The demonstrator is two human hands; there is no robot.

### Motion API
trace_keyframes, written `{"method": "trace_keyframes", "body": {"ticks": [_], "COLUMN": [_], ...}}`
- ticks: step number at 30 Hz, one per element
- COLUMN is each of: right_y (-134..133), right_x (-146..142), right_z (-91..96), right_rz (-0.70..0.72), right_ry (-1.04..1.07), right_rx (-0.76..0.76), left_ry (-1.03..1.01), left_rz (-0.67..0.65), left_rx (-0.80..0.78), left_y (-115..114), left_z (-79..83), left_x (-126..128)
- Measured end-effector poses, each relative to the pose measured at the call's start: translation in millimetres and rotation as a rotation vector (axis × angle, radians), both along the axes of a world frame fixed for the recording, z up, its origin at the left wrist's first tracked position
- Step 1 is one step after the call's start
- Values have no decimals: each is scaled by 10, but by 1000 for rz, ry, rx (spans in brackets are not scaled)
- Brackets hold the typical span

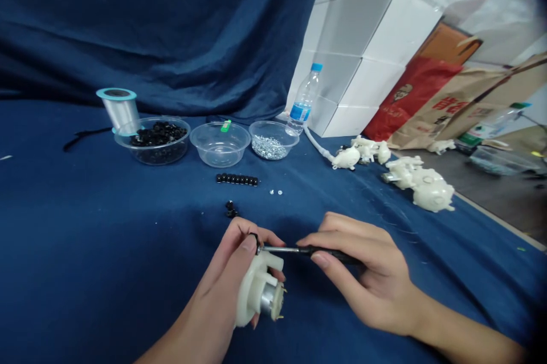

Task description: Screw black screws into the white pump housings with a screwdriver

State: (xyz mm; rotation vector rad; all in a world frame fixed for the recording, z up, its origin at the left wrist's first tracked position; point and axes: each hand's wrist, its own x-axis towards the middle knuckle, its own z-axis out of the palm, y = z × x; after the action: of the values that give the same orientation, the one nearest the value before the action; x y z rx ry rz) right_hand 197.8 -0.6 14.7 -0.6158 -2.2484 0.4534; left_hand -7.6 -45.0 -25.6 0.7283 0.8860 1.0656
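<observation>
My left hand [228, 281] is closed around a white plastic pump-like housing [248, 298] with a small silver motor [268, 299] set in it. Under the left thumb, a small black part [255, 240] shows at the top of the housing. My right hand [374, 275] grips a screwdriver [317, 250] by its black handle. The metal shaft lies almost level and points left, its tip at the black part; the exact contact is too small to make out. Beyond the left hand lie a few loose black pieces [231, 209].
Behind stand a bowl of black parts [159, 142], a clear bowl [220, 147], a bowl of screws [273, 144], a wire spool [119, 110] and a water bottle [304, 99]. A black row of pieces [236, 179] and two screws [276, 192] lie nearer. White assemblies [431, 187] sit right.
</observation>
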Motion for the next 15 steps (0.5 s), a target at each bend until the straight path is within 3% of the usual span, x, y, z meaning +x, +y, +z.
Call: {"method": "trace_keyframes", "body": {"ticks": [6, 15], "right_y": [17, 16], "right_x": [-25, -35], "right_z": [-12, -14], "right_rz": [22, 41], "right_ry": [29, 50], "right_rx": [18, 68], "left_ry": [-1, 68], "left_rz": [-34, 57], "left_rx": [-19, 7], "left_y": [-18, -72], "left_z": [23, 57], "left_x": [-20, 2]}}
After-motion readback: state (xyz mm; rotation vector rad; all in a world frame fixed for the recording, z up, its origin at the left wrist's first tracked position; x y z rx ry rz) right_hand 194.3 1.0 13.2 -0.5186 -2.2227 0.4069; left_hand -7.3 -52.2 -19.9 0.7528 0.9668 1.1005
